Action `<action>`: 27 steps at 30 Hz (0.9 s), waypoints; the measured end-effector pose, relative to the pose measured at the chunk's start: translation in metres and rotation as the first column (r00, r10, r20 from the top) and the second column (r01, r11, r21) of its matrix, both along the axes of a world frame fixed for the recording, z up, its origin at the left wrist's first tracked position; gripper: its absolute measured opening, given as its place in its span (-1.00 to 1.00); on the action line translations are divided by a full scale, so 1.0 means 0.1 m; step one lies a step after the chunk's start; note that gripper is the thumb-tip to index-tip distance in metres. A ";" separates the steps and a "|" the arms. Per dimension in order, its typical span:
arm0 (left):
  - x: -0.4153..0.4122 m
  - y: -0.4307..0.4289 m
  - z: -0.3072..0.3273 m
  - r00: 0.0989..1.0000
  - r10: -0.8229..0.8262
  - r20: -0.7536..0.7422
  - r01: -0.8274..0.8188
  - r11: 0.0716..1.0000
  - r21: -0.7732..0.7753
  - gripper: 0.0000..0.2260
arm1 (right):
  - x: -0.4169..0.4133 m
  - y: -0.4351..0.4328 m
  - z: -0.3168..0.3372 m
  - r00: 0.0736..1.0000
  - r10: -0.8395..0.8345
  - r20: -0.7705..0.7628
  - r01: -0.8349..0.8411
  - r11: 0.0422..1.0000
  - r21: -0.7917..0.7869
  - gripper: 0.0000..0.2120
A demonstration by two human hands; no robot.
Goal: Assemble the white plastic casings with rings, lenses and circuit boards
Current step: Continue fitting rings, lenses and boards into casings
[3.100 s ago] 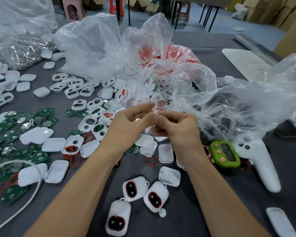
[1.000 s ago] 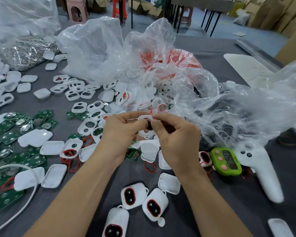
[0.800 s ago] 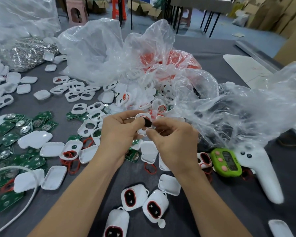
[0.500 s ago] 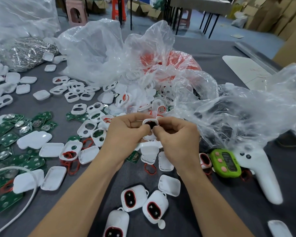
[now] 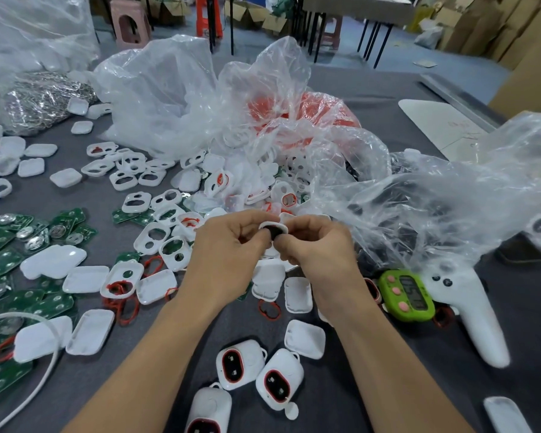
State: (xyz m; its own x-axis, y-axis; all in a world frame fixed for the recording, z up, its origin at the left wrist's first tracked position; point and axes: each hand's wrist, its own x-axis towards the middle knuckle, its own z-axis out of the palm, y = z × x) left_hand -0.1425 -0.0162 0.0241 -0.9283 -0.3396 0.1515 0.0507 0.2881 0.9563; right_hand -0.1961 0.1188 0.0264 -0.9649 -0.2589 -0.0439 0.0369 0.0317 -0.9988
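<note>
Spreading under everything is the grey table, and across its far half sprawl crumpled clear plastic bags, one showing red through it. At your right lies a white controller, with a green timer just beside it. Green circuit boards are scattered at your left, and loose white casing halves lie between them and your hands. Between your forearms sit three closed casings with red-ringed dark windows.

Your left hand and right hand meet above the table's middle, and both pinch one white casing between them (curled fingers clamp its rim from either side). You hold it off the table, just in front of the bag pile, with its opening turned towards you. A red ring lies on the cloth below your hands. A small dark lens sits in the held casing's opening, touching your right fingertips.
</note>
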 end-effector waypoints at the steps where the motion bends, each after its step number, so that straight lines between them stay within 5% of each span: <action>1: 0.01 0.01 0.01 1.000 -0.012 0.006 0.012 1.000 -0.014 -0.81 | 0.00 0.00 0.00 1.000 0.000 0.010 0.000 1.000 0.007 -0.90; 7: 0.03 0.01 0.03 1.000 -0.026 -0.009 0.026 1.000 -0.010 -0.76 | 0.01 0.00 0.01 1.000 -0.015 0.009 0.014 0.998 0.055 -0.90; 13: 0.01 0.04 0.05 0.997 0.072 0.004 -0.072 0.991 0.116 -0.63 | 0.05 -0.01 0.02 0.989 0.003 -0.150 0.007 0.997 0.070 -0.96; 27: 0.02 0.12 0.06 0.989 0.112 0.101 -0.115 0.993 0.020 -0.57 | 0.08 -0.04 -0.01 0.973 -0.118 -0.196 0.163 0.959 0.232 -0.95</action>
